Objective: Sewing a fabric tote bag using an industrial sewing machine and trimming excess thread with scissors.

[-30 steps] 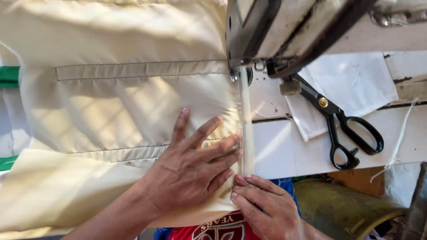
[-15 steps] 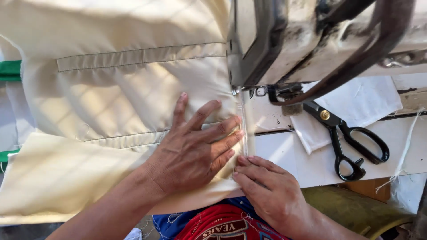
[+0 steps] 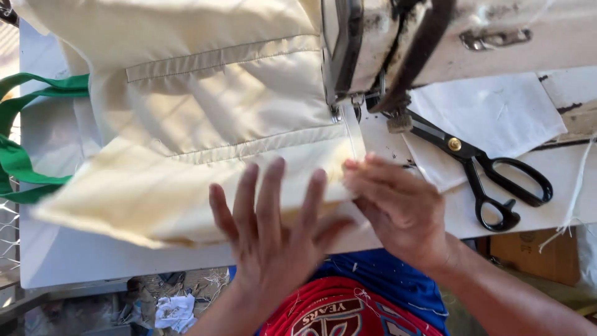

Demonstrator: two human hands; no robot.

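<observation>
Surface: white sewing table (image 3: 124,261), sunlit, with littered ground seen below its near edge.
Fabric: cream fabric (image 3: 205,124) with stitched seams is spread across the table and fed under the sewing machine (image 3: 448,37); since the earlier frames it is seen shifted toward the near edge, its folded lower flap now hanging over it.
Left hand: left hand (image 3: 270,239) is held flat with fingers spread wide; a second ago it was pressed on the fabric close to the needle, now it is drawn back to the flap's near edge, blurred, and contact cannot be told.
Right hand: right hand (image 3: 398,205) is curled, its fingertips (image 3: 351,171) pinching the fabric's edge just below the presser foot.
Scissors: black-handled scissors (image 3: 485,174) are laid on a white cloth piece (image 3: 497,112) right of the needle, unmoved.
Strap: green strap (image 3: 25,162) is now seen at the left edge.
</observation>
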